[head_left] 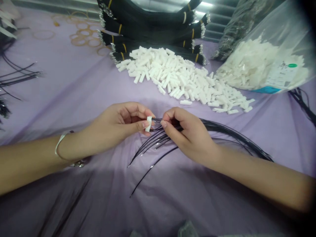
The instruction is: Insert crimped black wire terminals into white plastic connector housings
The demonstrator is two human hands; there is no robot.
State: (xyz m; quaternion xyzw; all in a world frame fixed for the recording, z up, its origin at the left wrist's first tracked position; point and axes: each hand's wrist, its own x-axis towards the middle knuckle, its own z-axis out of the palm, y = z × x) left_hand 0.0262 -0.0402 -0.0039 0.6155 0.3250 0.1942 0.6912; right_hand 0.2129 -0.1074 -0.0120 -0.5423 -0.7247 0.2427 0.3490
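Between the thumb and fingers of my left hand (123, 120) is a small white plastic connector housing (148, 124), held upright. Thin black wires run from its right side toward my right hand (189, 131), which pinches a wire between thumb and forefinger just right of the housing. A bundle of black wires (229, 131) passes under and behind my right hand. Their loose ends, with small shiny metal terminals (158, 143), fan out to the lower left on the purple cloth. My fingers partly hide where the wires meet the housing.
A heap of white connector housings (170, 72) lies beyond my hands. Behind it are banded bundles of black wires (148, 26). A clear bag of white pieces (261, 65) stands at right, rubber bands (84, 34) at upper left. More black wires (19, 75) lie at left on the purple cloth (61, 89).
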